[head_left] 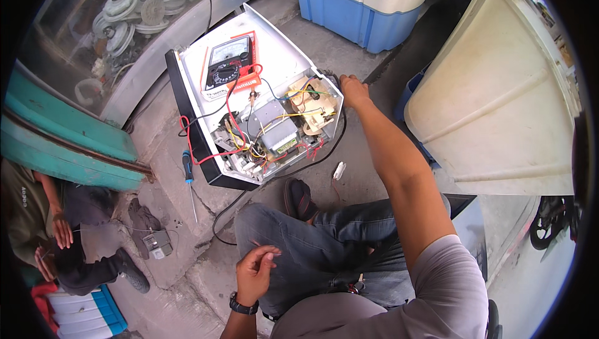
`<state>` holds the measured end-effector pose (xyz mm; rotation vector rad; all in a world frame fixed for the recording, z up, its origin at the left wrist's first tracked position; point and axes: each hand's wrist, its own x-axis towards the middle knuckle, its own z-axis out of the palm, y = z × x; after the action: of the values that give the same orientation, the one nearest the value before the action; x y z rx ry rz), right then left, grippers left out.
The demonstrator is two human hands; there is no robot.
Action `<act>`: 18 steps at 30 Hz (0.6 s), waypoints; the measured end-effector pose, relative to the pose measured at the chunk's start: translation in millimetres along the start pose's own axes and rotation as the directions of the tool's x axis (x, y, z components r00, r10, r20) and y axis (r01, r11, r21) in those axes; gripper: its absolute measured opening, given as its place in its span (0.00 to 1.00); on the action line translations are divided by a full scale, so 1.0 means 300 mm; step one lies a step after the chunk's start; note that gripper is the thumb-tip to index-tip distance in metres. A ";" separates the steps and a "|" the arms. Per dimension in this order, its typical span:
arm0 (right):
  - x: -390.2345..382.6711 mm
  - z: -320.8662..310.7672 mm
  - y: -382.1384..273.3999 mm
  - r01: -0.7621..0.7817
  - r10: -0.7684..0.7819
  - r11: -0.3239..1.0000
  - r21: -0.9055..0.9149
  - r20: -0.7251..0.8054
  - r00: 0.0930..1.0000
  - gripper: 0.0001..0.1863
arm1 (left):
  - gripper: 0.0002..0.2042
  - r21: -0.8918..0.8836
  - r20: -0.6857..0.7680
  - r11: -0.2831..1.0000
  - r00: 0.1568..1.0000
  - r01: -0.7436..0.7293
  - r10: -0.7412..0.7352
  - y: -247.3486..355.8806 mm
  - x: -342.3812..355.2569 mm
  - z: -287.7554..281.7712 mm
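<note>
A white-and-black appliance [192, 152] lies opened on the floor, its wiring, grey boxy component [274, 125] and beige parts [318, 114] exposed. An analog multimeter [228, 61] rests on its white panel, red and black leads trailing over it. My right hand [352, 89] reaches to the far right corner, fingers closed on something dark there that I cannot make out. My left hand [254, 271] hovers over my jeans, loosely curled with nothing visible in it. A blue-handled screwdriver [188, 167] lies left of the appliance; a small white piece [339, 172] lies to its right.
At left a co-worker [25, 214] sits by a grey metal part [156, 242] and a teal frame [62, 139]. A glass case [143, 5] holds white round parts. A blue-and-white bin [355, 20] stands behind; a large cream panel [493, 108] leans at right.
</note>
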<state>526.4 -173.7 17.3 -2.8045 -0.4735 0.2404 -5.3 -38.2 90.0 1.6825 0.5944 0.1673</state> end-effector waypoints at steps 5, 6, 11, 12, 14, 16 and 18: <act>-0.017 0.017 0.153 0.252 -0.238 0.965 0.078 -0.151 0.959 0.18 | 0.12 -0.263 0.195 0.963 0.975 -0.050 0.104 -0.057 0.076 0.174; -0.091 0.020 0.074 0.209 -0.135 0.952 0.223 -0.308 0.942 0.16 | 0.12 -0.249 0.161 0.968 0.984 -0.032 0.074 -0.046 0.082 0.171; -0.666 -0.035 0.095 0.013 -0.010 0.597 0.802 -0.009 1.000 0.14 | 0.17 -0.317 0.223 0.948 0.973 0.014 0.060 0.036 0.162 0.243; -0.825 -0.080 0.058 -0.056 -0.115 0.552 0.832 0.142 0.983 0.14 | 0.17 -0.351 0.248 0.934 0.969 0.064 0.027 0.038 0.169 0.262; -1.054 -0.084 0.042 -0.217 -0.218 0.407 0.887 0.325 0.920 0.14 | 0.16 -0.332 0.319 0.940 0.947 0.080 0.032 0.054 0.181 0.313; -1.164 -0.064 0.030 -0.326 -0.240 0.270 0.906 0.392 0.888 0.14 | 0.15 -0.298 0.382 0.950 0.924 0.092 0.031 0.075 0.174 0.352; -1.212 -0.050 0.009 -0.313 -0.216 0.207 0.927 0.356 0.909 0.14 | 0.11 -0.272 0.416 0.956 0.909 0.109 0.015 0.099 0.152 0.384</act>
<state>191.5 -304.7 72.4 -1.4018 -0.1546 0.8414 92.0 -120.3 84.3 1.3592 0.2721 -0.1346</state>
